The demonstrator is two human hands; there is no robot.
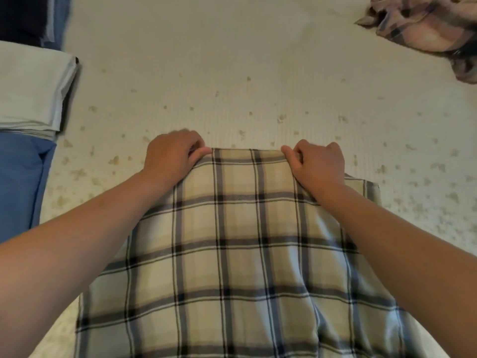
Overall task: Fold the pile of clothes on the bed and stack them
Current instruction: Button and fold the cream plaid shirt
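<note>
We pinch the far edge of the plaid shirt (232, 241) with left hand (173, 153) and right hand (318, 164), fingers curled round both corners, likely squaring the fold on the bed (232, 73). Folded stack (33, 89) waits left of the hands.

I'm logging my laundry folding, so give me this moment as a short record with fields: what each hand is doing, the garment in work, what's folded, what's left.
left hand: left hand pinches the far left corner of the beige plaid garment
right hand: right hand pinches the far right corner
garment in work: spread flat on the bed, under both forearms
already folded: pale grey folded cloth on blue fabric, left side
still unfolded: crumpled pink plaid garment, far right
</note>
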